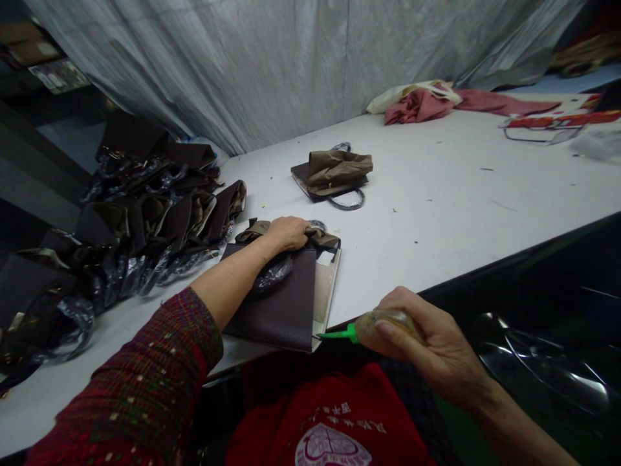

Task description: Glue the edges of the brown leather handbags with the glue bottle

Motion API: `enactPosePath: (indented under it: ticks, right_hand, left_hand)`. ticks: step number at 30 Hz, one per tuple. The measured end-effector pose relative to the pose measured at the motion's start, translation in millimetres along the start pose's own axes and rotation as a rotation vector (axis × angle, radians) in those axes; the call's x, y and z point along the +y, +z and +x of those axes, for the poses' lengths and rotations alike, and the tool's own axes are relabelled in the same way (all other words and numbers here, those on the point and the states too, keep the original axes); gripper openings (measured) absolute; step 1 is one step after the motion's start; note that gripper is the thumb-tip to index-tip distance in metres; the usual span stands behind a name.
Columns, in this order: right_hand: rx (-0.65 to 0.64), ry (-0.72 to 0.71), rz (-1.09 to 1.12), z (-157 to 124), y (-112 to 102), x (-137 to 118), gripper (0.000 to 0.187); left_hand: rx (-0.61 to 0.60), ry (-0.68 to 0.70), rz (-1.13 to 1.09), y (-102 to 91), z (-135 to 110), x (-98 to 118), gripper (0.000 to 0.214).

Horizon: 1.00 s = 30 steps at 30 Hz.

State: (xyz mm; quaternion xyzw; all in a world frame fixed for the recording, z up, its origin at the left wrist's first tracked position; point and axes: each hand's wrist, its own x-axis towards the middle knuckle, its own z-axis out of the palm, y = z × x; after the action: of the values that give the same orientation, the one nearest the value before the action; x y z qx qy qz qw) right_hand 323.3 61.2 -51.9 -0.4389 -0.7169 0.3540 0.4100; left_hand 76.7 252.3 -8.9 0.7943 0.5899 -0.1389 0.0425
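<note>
A dark brown leather bag (286,301) lies flat near the front edge of the white table (460,194). My left hand (290,232) presses down on the bag's far end, fingers curled over its olive lining and plastic-wrapped handle. My right hand (422,340) is closed round a small squeeze bottle (376,325) with a green nozzle. The nozzle tip touches the bag's near right corner, at its pale edge.
A heap of several dark brown bags (130,220) in plastic wrap fills the table's left side. One more bag (334,176) with olive lining sits mid-table. Red cloth (427,103) lies at the back right. A grey sheet (291,58) hangs behind.
</note>
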Motion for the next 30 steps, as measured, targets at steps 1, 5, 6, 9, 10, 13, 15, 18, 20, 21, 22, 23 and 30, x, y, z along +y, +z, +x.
enactPosePath:
  ticks: [1, 5, 6, 9, 10, 13, 15, 18, 20, 21, 22, 23, 30]
  right_hand:
    - [-0.013, 0.027, 0.016, 0.0, -0.2, 0.6, 0.011]
    - [0.074, 0.112, 0.024, -0.6, 0.9, 4.9, 0.014]
    - [0.075, 0.129, 0.028, -0.9, 1.3, 5.8, 0.015]
    - [0.028, 0.16, 0.061, -1.4, 1.5, 7.4, 0.018]
    - [0.031, 0.161, 0.067, -1.4, 1.2, 7.7, 0.018]
    - [0.079, 0.177, 0.052, -1.2, 0.6, 8.6, 0.018]
    - [0.063, 0.191, 0.054, -1.4, 0.6, 8.7, 0.018]
    - [0.053, 0.167, 0.077, -2.7, 1.4, 8.1, 0.016]
    - [0.062, 0.133, 0.08, -4.1, 2.1, 7.4, 0.015]
    - [0.058, 0.115, 0.084, -4.7, 2.4, 7.1, 0.014]
    - [0.052, 0.097, 0.09, -5.4, 2.7, 6.8, 0.014]
    - [0.053, 0.081, 0.098, -5.9, 3.0, 6.5, 0.013]
    - [0.047, 0.03, 0.074, -4.9, 1.1, 3.8, 0.01]
  left_hand:
    - [0.013, 0.005, 0.003, 0.6, -0.9, -0.6, 0.035]
    - [0.068, 0.007, 0.014, 3.4, -3.7, -2.9, 0.034]
    - [0.077, 0.004, 0.016, 4.1, -4.2, -3.2, 0.035]
    - [0.102, 0.0, 0.02, 5.4, -6.3, -3.4, 0.036]
    - [0.111, -0.001, 0.023, 5.8, -7.5, -3.3, 0.036]
    - [0.148, -0.008, 0.034, 6.8, -12.4, -2.7, 0.034]
    - [0.175, -0.01, 0.043, 7.9, -16.5, -2.4, 0.034]
    - [0.207, -0.015, 0.058, 9.5, -21.6, -1.8, 0.036]
    - [0.222, -0.022, 0.067, 10.1, -23.8, -1.0, 0.036]
    - [0.229, -0.025, 0.071, 10.2, -24.4, -0.5, 0.036]
    - [0.235, -0.026, 0.075, 10.1, -24.9, 0.1, 0.035]
    - [0.241, -0.026, 0.079, 9.9, -25.4, 0.7, 0.034]
    - [0.313, -0.047, 0.113, -9.6, -36.1, -3.5, 0.032]
